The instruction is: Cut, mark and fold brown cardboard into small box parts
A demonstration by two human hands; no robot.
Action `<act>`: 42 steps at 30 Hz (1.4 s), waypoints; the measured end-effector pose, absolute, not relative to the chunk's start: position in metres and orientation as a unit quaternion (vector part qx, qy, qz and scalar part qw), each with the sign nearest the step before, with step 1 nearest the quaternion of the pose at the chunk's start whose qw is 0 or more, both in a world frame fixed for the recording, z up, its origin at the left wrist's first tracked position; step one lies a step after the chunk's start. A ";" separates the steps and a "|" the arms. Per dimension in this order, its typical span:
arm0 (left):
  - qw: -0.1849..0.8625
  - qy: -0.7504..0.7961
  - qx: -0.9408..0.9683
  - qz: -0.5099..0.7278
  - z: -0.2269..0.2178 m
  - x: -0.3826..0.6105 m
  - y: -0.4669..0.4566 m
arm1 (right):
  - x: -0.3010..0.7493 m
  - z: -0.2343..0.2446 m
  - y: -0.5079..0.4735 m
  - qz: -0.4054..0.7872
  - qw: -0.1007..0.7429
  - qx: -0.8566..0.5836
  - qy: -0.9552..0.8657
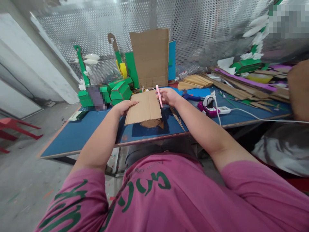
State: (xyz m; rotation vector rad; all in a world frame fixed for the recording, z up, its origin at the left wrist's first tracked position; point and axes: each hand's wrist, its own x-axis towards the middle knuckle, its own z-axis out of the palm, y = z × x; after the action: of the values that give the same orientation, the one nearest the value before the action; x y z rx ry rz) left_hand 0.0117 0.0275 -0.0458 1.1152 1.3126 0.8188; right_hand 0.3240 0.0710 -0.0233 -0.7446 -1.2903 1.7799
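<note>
A brown cardboard sheet (pixel 144 108) is held slightly above the blue table, tilted toward me. My left hand (pixel 125 107) grips its left edge, thumb on top and fingers underneath. Upright in my right hand (pixel 169 97) is a slim pink utility knife (pixel 159 96), pinched in the fingers by the sheet's right edge. Its blade is too small to make out. That right edge looks ragged. Under the sheet, another cardboard piece (pixel 151 123) partly shows, the rest of it hidden. A narrow cardboard strip (pixel 178 118) lies on the table to the right.
Green cardboard shapes (pixel 121 91) and a yellow tape roll (pixel 123 70) stand at the back left. A large cardboard panel (pixel 149 58) leans on the mesh wall. Rightward are a blue glue gun (pixel 191 97), a white power strip (pixel 224 110) with its cable, and piled cardboard strips (pixel 231 85).
</note>
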 end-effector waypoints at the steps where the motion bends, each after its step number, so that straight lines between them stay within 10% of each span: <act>1: 0.579 0.560 0.478 0.350 -0.046 0.012 0.028 | 0.324 -0.023 0.071 0.689 0.395 -0.286 -0.535; 26: 0.568 0.583 0.466 0.347 -0.041 0.008 0.027 | 0.357 -0.016 0.066 0.494 0.237 -0.125 -0.827; 42: 0.563 0.593 0.453 0.355 -0.032 0.015 0.016 | 0.347 -0.012 0.060 0.492 0.342 -0.209 -0.773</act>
State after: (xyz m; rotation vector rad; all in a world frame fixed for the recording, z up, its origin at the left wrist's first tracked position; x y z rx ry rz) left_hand 0.0150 0.0163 -0.0317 1.0666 1.3947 0.8364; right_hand 0.3469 0.0599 -0.0123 -0.5433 -2.0096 1.2793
